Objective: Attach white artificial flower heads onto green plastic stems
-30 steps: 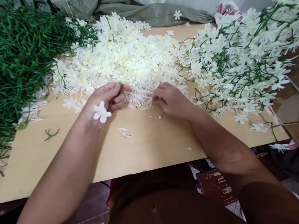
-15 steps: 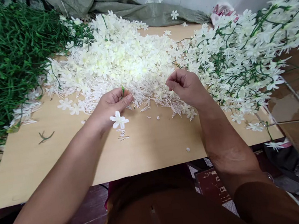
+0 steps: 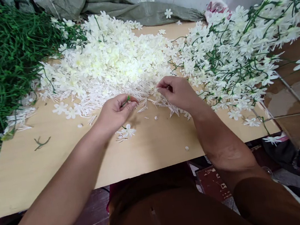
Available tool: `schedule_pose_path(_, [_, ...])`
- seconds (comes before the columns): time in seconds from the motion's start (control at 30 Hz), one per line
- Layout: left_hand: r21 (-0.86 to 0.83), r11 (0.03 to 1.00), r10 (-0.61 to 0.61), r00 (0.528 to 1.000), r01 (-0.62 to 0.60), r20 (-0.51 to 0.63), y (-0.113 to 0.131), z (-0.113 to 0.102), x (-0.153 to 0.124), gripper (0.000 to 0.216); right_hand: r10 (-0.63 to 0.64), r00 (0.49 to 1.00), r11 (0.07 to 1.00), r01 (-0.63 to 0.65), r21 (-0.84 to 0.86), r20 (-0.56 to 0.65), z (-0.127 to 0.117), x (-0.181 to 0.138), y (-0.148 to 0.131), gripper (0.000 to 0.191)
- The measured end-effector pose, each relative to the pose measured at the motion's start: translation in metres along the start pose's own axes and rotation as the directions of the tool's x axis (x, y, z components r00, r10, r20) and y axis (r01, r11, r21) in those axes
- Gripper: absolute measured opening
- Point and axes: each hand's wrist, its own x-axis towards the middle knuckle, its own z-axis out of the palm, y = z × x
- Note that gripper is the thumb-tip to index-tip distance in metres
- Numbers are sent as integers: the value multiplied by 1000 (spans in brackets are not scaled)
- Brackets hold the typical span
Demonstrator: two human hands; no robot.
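My left hand (image 3: 120, 111) is closed on a green artificial flower stem (image 3: 126, 101), whose tip pokes out between thumb and fingers. Below that hand shows a white flower (image 3: 128, 131), seemingly on the lower end of the same stem. My right hand (image 3: 173, 90) is pinched at the near edge of the heap of white blossoms (image 3: 119, 53); what its fingertips hold, if anything, I cannot make out. Thin white stamen pieces (image 3: 108, 94) spread in front of the blossoms, close to both hands.
Green stems (image 3: 5, 54) are heaped at the left. Assembled flowers on stems (image 3: 223, 57) pile up at the right, some over the table edge. A loose stem piece (image 3: 42, 143) lies on the tabletop (image 3: 154, 145). Grey-green cloth (image 3: 147, 12) runs along the wall; a metal frame (image 3: 294, 94) stands right.
My right hand has moved left and slightly down, nearer to my left hand. The left hand has tilted, and the hanging flower has shifted right and lower.
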Motion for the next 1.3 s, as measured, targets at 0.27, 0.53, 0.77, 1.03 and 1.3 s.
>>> schedule_pose_path(0.27, [-239, 971, 4, 1000, 1, 23, -2, 21, -1, 25, -52, 962, 719, -151, 679, 269, 12, -5, -15, 29])
schedule_pose_path(0.53, [-365, 931, -34, 999, 35, 11, -5, 22, 3, 34, 44, 948, 576, -282, 767, 315, 27, -7, -19, 46])
schedule_pose_path(0.77, [-343, 937, -75, 997, 69, -3, -1, 19, 4, 28, 34, 956, 624, -247, 741, 290, 26, -7, -19, 41])
schedule_pose_path(1.03, [-25, 1000, -17, 974, 12, -224, -1, 13, 6, 15, 20, 999, 859, -30, 512, 25, 23, -5, -10, 11])
schedule_pose_path(1.3, [146, 988, 92, 965, -57, -247, -3, 12, 2, 20, -181, 968, 956, 215, 199, -172, 30, -17, -29, 6])
